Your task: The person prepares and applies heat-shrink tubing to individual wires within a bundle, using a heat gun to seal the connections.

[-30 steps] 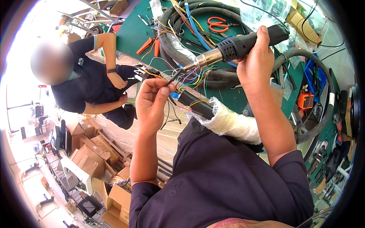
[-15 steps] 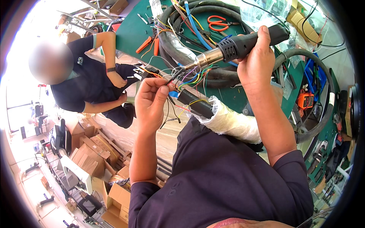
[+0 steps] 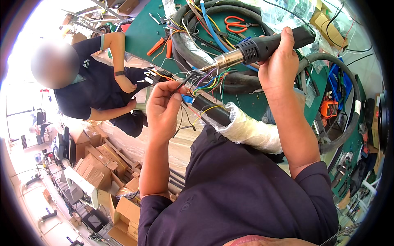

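Note:
My right hand (image 3: 278, 71) grips a black heat gun (image 3: 264, 47) whose metal nozzle (image 3: 223, 60) points down-left. My left hand (image 3: 164, 104) pinches a thin black sleeved wire (image 3: 185, 82) just below the nozzle tip. Colored wires (image 3: 209, 85) fan out beside my fingers. A wide black tube (image 3: 211, 110) with loose wires at its upper end comes out of a plastic-wrapped bundle (image 3: 250, 135) lying below my hands, near my body.
Coiled thick cables (image 3: 182, 51), orange-handled scissors (image 3: 234, 26) and orange pliers (image 3: 158, 47) lie on the green table (image 3: 143, 28). An orange device (image 3: 329, 108) sits at right. A seated co-worker (image 3: 94, 94) is at left, with cardboard boxes (image 3: 96, 174) on the floor.
The heat gun and my right hand have shifted very slightly to the right. My left hand stays at about the same place, still pinching the wire.

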Motion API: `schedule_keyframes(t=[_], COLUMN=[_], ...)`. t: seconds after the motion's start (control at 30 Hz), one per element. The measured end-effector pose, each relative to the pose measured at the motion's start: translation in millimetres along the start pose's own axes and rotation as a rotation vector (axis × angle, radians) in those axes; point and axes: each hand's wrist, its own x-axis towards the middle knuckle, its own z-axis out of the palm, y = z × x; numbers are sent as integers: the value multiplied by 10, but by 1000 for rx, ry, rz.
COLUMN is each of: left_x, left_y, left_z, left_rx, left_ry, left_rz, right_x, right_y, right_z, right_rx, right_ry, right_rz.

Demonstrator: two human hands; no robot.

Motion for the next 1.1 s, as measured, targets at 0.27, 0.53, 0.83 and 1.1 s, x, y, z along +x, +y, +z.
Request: schedule_keyframes(t=[0.27,0.53,0.83,1.1], left_x=[83,32,88,87], left_y=[-140,-84,-152,-112], left_z=[-64,-141,-204,-125], left_rx=[186,371,599,374], left_ry=[-15,-106,-148,-152], left_rz=[-18,-14,185,83], right_x=[-25,-42,-35,-27], right_y=[-26,-28,-13,-11], right_z=[48,19,41,35], right_rx=[27,-19,-26,-26], right_ry=[31,47,68,73], right_rz=[10,23,30,33])
